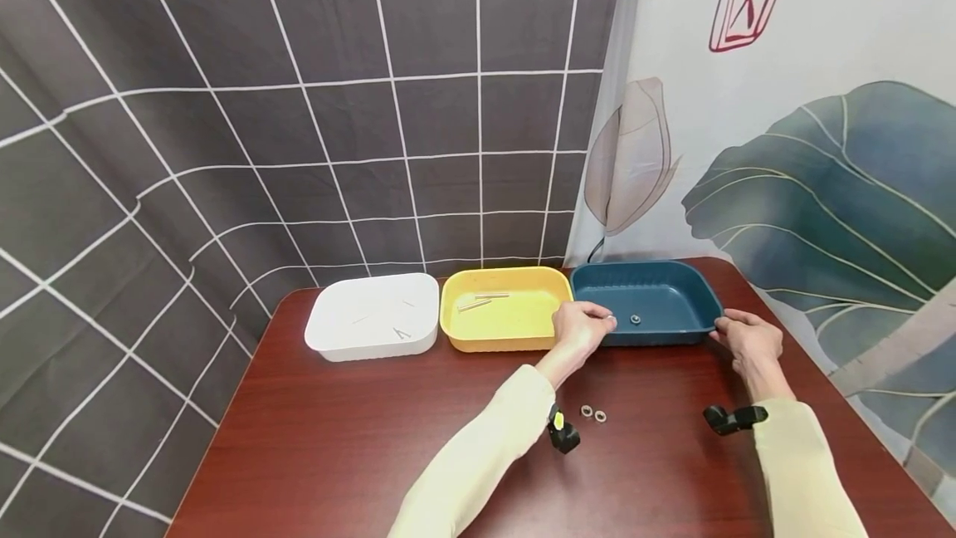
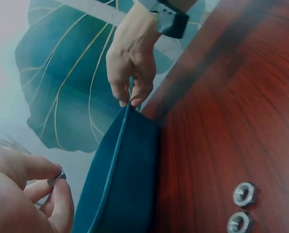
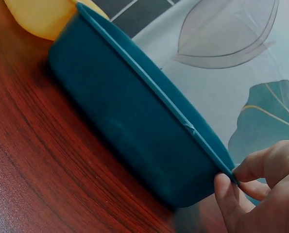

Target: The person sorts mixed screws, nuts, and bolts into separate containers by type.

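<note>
My left hand is over the near left edge of the blue tray. Between its thumb and fingers it pinches a metal nut, mostly covered by the fingertips. At the tray's near right corner, my right hand grips the rim, its thumb and fingers on either side. Inside the tray lies one nut. Two more nuts, one beside the other, lie flat on the table in front of the tray.
A yellow tray holding several thin sticks stands left of the blue one. Farther left, a white tray holds small thin metal pieces. Behind the reddish-brown table hang a grid-patterned curtain and a leaf-printed cloth.
</note>
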### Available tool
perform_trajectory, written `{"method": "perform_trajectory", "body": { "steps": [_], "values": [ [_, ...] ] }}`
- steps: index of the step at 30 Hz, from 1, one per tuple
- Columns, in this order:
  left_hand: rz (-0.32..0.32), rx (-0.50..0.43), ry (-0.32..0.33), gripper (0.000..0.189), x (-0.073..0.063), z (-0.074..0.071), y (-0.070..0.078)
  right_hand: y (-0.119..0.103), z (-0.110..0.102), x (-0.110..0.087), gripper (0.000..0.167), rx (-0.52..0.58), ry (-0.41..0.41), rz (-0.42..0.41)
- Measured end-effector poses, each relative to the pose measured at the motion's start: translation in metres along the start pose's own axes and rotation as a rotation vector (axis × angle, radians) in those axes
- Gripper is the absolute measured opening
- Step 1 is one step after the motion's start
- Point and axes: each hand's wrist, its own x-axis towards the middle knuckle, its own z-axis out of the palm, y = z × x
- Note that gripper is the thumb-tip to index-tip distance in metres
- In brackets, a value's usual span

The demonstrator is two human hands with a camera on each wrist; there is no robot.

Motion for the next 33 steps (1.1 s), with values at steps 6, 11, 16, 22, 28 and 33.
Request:
{"method": "perform_trajectory", "body": {
  "steps": [6, 11, 16, 22, 28, 33],
  "values": [
    [-0.122, -0.046, 0.013, 0.017, 0.012, 0.011, 0.011, 0.002, 0.000, 0.000, 0.033, -0.036, -0.001, -0.015],
    [-0.214, -0.100, -0.010, 0.015, 0.020, 0.015, 0.016, 0.003, -0.001, 0.000, 0.040, -0.070, -0.004, -0.023],
    [-0.258, -0.163, -0.014, 0.015, 0.026, 0.018, 0.018, 0.002, -0.001, -0.001, 0.037, -0.052, -0.001, -0.034],
    [-0.298, -0.304, -0.034, 0.003, 0.028, 0.018, 0.015, 0.001, -0.001, -0.001, 0.030, -0.030, -0.020, -0.031],
    [-0.330, -0.535, -0.073, 0.008, 0.024, 0.007, 0.010, 0.000, -0.001, -0.001, 0.038, -0.064, -0.019, -0.025],
    [-0.315, -0.644, -0.115, 0.011, 0.011, -0.007, 0.000, -0.001, -0.002, 0.000, 0.033, -0.062, -0.010, -0.011]
  ]
}}
